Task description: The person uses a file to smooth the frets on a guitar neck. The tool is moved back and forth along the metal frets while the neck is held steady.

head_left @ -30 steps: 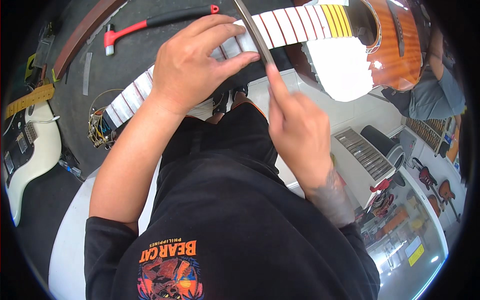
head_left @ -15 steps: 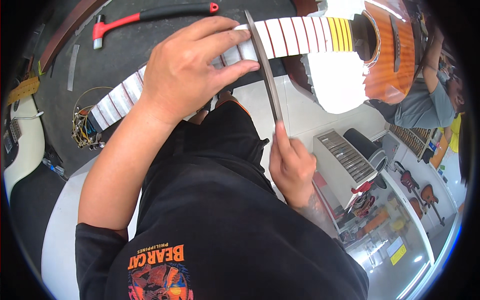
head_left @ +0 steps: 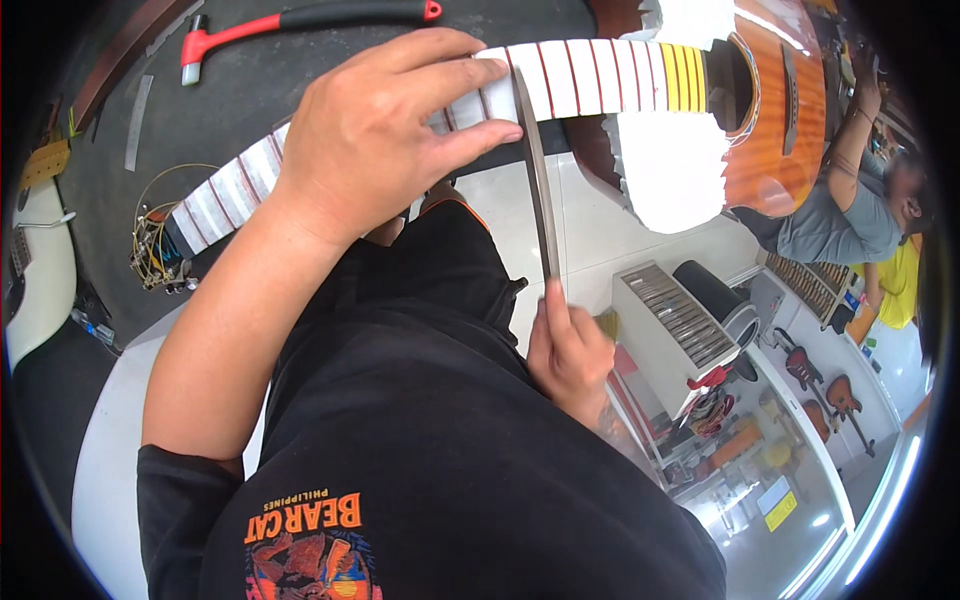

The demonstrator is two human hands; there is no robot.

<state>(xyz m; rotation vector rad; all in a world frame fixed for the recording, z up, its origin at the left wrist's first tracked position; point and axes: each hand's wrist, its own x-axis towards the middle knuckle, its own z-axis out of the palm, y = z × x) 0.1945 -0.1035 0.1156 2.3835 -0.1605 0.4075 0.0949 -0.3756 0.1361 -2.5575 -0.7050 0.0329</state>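
An acoustic guitar (head_left: 765, 165) lies across the far side, its neck pointing left. White tape strips cover the fingerboard (head_left: 585, 78) between dark red fret lines, with yellow strips near the soundhole. My left hand (head_left: 365, 130) is closed over the neck, thumb along the near edge and fingers toward the far edge. Just right of those fingertips, a long, slim dark metal file (head_left: 541, 195) lies crosswise with its tip on the fingerboard. Its near end is in my right hand (head_left: 570, 350), forefinger stretched along it; the handle is hidden.
A red and black mallet (head_left: 275, 25) and a steel ruler (head_left: 138, 122) lie on the dark bench. White sheeting (head_left: 670, 165) covers part of the guitar body. A white guitar (head_left: 45, 260) sits far left. A rack (head_left: 675, 320) of tools stands right; a person (head_left: 850, 210) is beyond.
My right hand has drawn the file toward me, so its tip moved from beyond the neck's far edge onto the fingerboard. My left hand keeps its place on the neck.
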